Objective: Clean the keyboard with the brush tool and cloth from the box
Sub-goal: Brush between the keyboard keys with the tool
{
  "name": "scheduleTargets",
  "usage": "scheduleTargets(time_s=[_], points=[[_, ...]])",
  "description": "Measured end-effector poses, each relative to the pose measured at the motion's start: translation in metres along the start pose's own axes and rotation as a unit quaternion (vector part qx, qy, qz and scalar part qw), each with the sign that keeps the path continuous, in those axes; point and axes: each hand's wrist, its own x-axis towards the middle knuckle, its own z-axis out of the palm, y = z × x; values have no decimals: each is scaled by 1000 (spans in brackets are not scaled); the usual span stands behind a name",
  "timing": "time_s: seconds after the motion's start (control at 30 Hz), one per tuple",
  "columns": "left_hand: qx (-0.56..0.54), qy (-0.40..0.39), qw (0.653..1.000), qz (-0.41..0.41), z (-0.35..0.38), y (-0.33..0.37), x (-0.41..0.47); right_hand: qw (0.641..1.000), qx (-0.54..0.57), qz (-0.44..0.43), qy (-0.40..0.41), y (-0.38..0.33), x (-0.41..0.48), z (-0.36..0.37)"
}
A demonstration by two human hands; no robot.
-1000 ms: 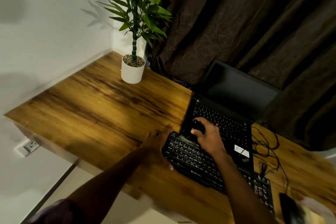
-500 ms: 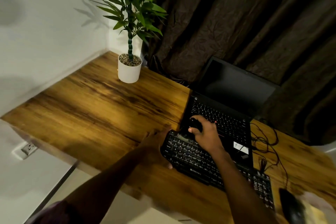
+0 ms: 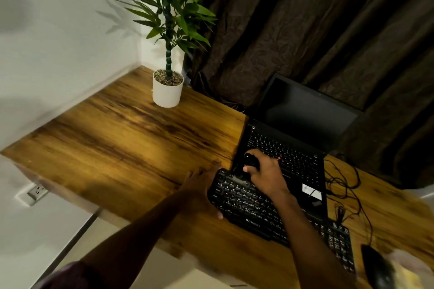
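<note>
Brush on keyboard's top-left corner

Right hand (image 3: 266,177) wrapped round a black brush (image 3: 251,162), bristles down on the keyboard (image 3: 258,209) at its far left corner. Left hand (image 3: 202,191) grips the keyboard's left edge, thumb on the front rim. Keyboard lies on the desk (image 3: 122,145), overlapping the open laptop (image 3: 293,148) behind it. Mouse (image 3: 378,267) right of the keyboard, potted plant (image 3: 167,91) far behind-left.
</note>
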Motion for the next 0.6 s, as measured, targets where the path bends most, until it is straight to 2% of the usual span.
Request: scheduleTargets(time_s=[0.13,0.37,0.6], points=[[18,-17,999,20,-11,13,-7,999,30,17,3,5,-3,-7],[17,-18,1000,19,-16,15,-10,997,-77,8,-5,14,-5,-17],[14,-17,1000,18,-17,16,-9,999,34,12,-1,-5,-1,2]])
